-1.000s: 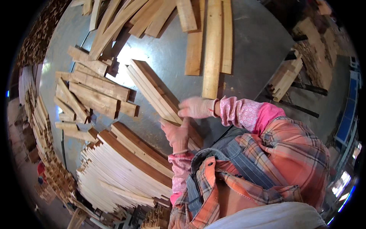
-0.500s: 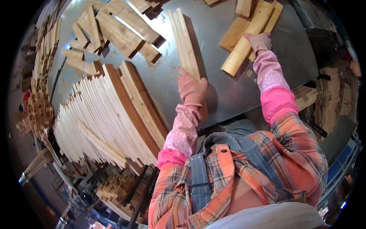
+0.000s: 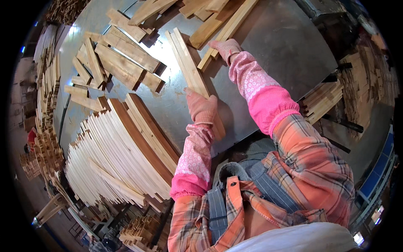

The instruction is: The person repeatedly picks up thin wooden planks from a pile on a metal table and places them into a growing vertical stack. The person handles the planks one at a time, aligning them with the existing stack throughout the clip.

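My left hand [image 3: 201, 107], in a pink work glove, is closed around a pair of long pale wooden strips [image 3: 187, 63] lying side by side. They slant across the grey metal tabletop [image 3: 268, 50], with their near ends past my wrist. Farther right, my gloved right hand [image 3: 226, 48] grips a narrow wooden strip [image 3: 237, 23] from its right side. That strip's near end comes close to the pair; whether they touch I cannot tell. A browner board [image 3: 210, 31] lies just left of the narrow strip. My palms hide parts of the wood.
Left of my left arm stands a long row of pale strips [image 3: 113, 155], with darker brown ones at its right end. Loose boards [image 3: 119, 67] lie scattered at the far left of the tabletop. More stacked wood [image 3: 323, 101] sits below the table's right edge.
My right hand has moved left, toward the pair of strips, and is now on a narrower strip's near end. My left hand keeps its grip on the pair. The whole view has shifted.
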The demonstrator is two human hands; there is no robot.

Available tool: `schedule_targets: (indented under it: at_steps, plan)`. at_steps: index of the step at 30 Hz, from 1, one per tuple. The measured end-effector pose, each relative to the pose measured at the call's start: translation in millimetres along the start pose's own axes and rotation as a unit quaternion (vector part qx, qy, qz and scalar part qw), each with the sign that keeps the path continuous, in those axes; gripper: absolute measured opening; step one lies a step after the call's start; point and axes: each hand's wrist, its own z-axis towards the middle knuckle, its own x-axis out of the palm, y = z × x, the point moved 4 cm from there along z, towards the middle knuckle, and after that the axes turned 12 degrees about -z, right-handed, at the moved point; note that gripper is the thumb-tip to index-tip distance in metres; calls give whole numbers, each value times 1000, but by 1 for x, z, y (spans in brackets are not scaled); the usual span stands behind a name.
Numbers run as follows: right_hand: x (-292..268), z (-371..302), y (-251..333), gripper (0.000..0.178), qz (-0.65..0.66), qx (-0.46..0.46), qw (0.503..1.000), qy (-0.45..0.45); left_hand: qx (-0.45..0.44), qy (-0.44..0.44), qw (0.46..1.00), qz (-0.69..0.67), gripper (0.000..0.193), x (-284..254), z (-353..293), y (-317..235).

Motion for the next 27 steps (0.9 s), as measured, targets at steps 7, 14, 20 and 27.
schedule_targets:
  at_steps: [7,14,20,27]
  plan:
    - [-45,-13,-86,41,-30,-209,976,60,-31,5,999,-16,108,-37,-24,59]
    - [-106,-223,-178,38,-52,-30,952,300,-94,60,993,-34,111,-93,-145,145]
    - [-91,-286,-144,55,-316,-81,863,387,-122,-10,989,-88,111,-85,-183,184]
    - [30,-277,-89,52,-308,-194,881,303,-67,-85,985,-136,107,-93,-53,128]
